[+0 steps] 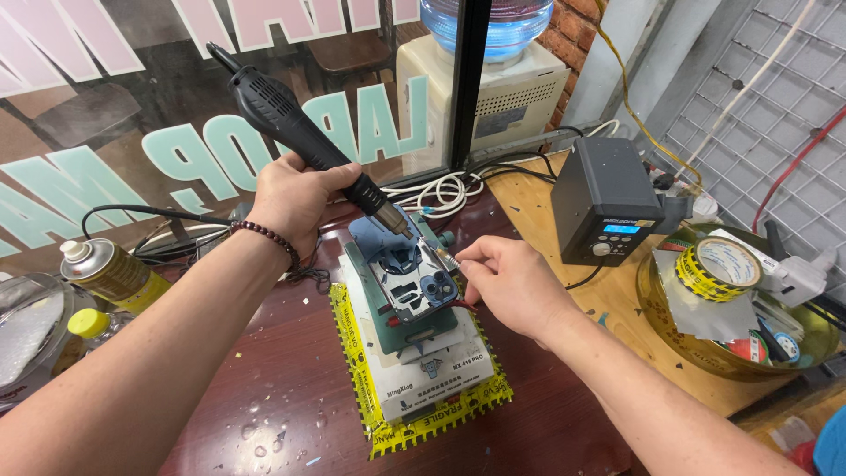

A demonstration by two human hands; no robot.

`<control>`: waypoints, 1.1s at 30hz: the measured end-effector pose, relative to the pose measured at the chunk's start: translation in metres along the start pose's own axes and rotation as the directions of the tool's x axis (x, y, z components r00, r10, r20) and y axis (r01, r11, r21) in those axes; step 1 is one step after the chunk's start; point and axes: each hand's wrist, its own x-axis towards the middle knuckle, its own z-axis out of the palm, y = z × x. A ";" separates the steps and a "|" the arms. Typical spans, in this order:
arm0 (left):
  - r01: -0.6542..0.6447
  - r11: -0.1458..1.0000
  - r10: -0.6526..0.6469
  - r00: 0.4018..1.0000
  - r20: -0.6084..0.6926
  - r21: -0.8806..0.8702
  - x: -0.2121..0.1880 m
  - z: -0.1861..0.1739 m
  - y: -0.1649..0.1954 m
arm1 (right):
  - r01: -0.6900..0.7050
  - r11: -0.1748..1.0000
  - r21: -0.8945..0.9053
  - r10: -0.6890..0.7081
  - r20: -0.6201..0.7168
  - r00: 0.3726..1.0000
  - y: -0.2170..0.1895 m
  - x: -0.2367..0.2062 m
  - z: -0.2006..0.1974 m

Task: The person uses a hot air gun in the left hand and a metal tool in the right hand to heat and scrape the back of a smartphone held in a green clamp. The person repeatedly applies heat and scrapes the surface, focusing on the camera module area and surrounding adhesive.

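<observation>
So the phone back frame (412, 278) is clamped in the green holder (388, 304), stacked on a white box on the dark table (264, 397), and it's mid-heating by the look of it: the left hand (295, 198) is wrapped tight round the black hot air gun (300, 132), nozzle right over the top end of the frame. The right hand (507, 282) is pinching tweezers (443, 258) at the frame's right edge. Nothing looks lifted off yet, so I'd say the part being worked on hasn't come free, plenty left to do.

Black hot-air gun (295, 123), blue phone frame (414, 278), green holder (397, 322) — yellow/black tape roll (718, 269), dk-red beads (264, 236).
</observation>
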 end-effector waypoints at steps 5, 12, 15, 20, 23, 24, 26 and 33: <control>-0.012 0.998 0.013 1.000 -0.012 0.057 0.001 0.002 0.002 | 0.022 0.996 -0.083 -0.020 0.016 1.000 0.000 0.002 0.001; -0.013 0.998 0.014 1.000 -0.013 0.055 0.002 0.005 0.001 | 0.147 0.973 -0.179 -0.136 0.068 0.988 0.005 0.010 -0.003; -0.014 0.995 0.017 0.999 -0.032 0.099 0.001 0.006 0.000 | 0.237 0.943 -0.233 -0.221 0.091 0.971 0.004 0.014 -0.012; -0.019 0.997 0.024 0.998 -0.059 0.078 -0.001 0.005 -0.002 | 0.289 0.888 -0.357 -0.256 0.138 0.957 -0.002 0.020 -0.019; -0.033 0.996 0.038 0.997 -0.063 0.077 -0.002 0.006 -0.001 | 0.238 0.929 -0.284 -0.220 0.094 0.971 -0.003 0.014 -0.010; -0.041 0.997 0.044 0.998 -0.051 0.066 -0.002 0.007 -0.001 | 0.208 0.950 -0.232 -0.196 0.072 0.978 -0.003 0.011 -0.009; -0.037 0.997 0.041 0.997 -0.059 0.073 -0.002 0.008 0.001 | 0.247 0.922 -0.297 -0.243 0.051 0.969 -0.004 0.008 -0.010; -0.012 1.000 0.013 0.998 -0.056 0.020 -0.004 0.003 0.008 | 0.129 0.957 -0.260 -0.155 -0.082 0.984 -0.012 0.004 -0.012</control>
